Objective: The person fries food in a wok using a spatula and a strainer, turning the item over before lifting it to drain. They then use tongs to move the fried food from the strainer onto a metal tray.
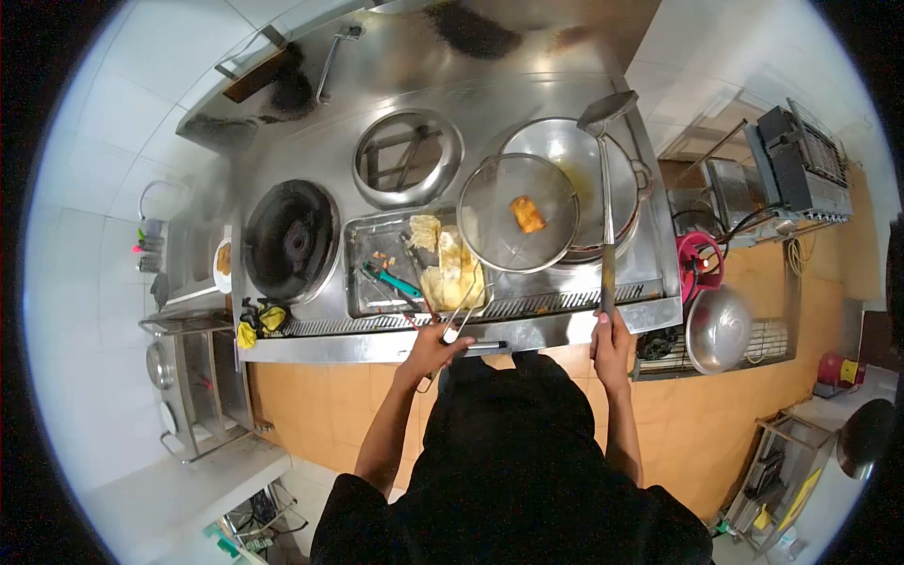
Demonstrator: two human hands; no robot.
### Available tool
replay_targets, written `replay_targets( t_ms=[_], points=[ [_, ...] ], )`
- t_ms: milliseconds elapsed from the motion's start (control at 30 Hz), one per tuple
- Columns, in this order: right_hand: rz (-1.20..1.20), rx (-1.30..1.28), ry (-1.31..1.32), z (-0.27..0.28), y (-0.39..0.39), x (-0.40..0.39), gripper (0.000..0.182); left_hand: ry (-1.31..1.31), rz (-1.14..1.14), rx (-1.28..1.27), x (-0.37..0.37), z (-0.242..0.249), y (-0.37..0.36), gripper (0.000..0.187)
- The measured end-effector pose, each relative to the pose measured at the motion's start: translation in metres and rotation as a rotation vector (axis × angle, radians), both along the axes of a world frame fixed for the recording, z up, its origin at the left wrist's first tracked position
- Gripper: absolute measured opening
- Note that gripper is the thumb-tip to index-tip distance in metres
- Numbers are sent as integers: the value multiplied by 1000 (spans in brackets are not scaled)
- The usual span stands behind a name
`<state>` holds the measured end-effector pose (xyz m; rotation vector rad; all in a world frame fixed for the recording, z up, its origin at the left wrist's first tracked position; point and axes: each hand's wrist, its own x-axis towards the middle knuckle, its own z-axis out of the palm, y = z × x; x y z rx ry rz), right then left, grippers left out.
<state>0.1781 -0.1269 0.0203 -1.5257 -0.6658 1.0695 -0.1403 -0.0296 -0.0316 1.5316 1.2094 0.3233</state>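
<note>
Left hand point(435, 350) has its grip clamped on the handle of the wire skimmer point(517, 213), held over the wok point(629, 174) rim so the fried piece point(527, 214) drains. Right hand point(610, 337) is closed on the ladle point(606, 111) handle, bowl raised above the wok. Tray point(363, 273) alongside holds more fried pieces.

Person's wearing an all-black top, looks loose and kinda baggy, with sleeves ending up around the elbows so both forearms are showing bare. Left hand point(431, 350) and right hand point(610, 341) are going without gloves, rings or a watch.
</note>
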Motion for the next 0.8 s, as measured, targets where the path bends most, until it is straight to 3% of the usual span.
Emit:
replay_targets(
  t_ms=[67, 133, 300, 400, 600, 700, 800],
  points=[
    [15, 7, 7, -3, 3, -2, 24, 7, 10, -38, -5, 0, 1, 26],
    [33, 12, -19, 0, 6, -8, 24, -38, -36, 310, -13, -21, 0, 24],
    [2, 5, -162, 7, 7, -47, 24, 8, -24, 172, -39, -23, 14, 20],
    [-43, -23, -120, 8, 6, -89, 25, -73, -7, 231, -70, -3, 19, 19],
    [-33, -26, -57, -14, 12, -178, 23, -29, 75, 199, -175, -43, 1, 21],
    [7, -59, -44, -25, 14, -209, 23, 25, 220, 114, -206, -52, -2, 26],
    [68, -100, -97, -44, 9, -229, 23, 39, 194, 118, -231, -58, 2, 27]
  ],
)
